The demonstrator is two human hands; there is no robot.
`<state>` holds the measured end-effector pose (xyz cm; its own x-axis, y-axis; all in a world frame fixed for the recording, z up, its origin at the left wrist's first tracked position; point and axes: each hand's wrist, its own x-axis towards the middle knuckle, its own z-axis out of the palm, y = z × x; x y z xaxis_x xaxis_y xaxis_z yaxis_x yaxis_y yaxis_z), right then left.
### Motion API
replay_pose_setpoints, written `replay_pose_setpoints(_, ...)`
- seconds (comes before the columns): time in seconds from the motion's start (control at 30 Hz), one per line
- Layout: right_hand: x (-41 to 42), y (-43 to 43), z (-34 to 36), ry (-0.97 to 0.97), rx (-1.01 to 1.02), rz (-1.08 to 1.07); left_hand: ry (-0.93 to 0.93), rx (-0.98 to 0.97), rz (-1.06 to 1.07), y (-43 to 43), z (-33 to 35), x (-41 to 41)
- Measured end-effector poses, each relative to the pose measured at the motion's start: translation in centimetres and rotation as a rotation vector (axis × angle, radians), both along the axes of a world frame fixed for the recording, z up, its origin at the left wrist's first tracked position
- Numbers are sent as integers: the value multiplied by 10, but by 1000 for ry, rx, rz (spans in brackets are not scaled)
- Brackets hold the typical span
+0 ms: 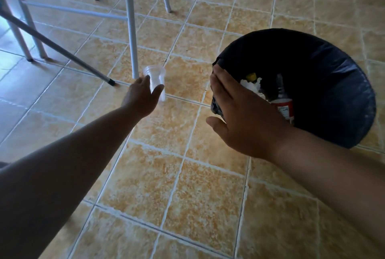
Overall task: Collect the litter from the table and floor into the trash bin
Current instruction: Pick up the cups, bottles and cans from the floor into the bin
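Left grip (141,98) is grasping a clear plastic cup (155,79), thumb on one side and fingers on the other. The cup is blurred, and I cannot tell whether it is one cup or several nested, nor whether it is touching the floor (187,185). It sits just beside the foot of an upright white leg (131,29).

Right grip (239,112) is released: fingers straight and together, palm down, laid over the near-left rim of the trash bin (341,131). The bin stands on the floor well to the right of the cup and is lined with a black liner (325,64) folded over its rim. Inside I see crumpled white paper (251,86), a yellow piece (251,76) just behind it, and a bottle (284,108) with a red and white label, partly hidden by the right wrist.

Surface: square tiles, mottled tan and orange, with pale grout lines, some of them uneven. Cool bluish light falls on the tiles at the left edge.

Room: several thin white metal legs and a crossbar fill the upper left. One slanted leg (56,47) ends in a dark cap on the floor close to the left grip. I cannot tell which legs belong to a bench and which to chairs.
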<state>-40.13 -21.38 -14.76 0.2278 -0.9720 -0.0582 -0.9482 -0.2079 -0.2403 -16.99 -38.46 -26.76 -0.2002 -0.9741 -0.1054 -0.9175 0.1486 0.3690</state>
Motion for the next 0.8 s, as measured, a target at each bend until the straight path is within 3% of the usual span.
replay_pose_setpoints(0.27, 2, 0, -1, 40, -21, 4, -13, 153, 135, -17, -40, 4)
replay_pose_setpoints(0.53, 6, 1, 0, 55, -20, -3, 47, 130, 284, -37, -62, -1)
replay_pose_setpoints(0.8, 6, 0, 2, 69, -36, -20, 73, 160, 288, -41, -72, -2)
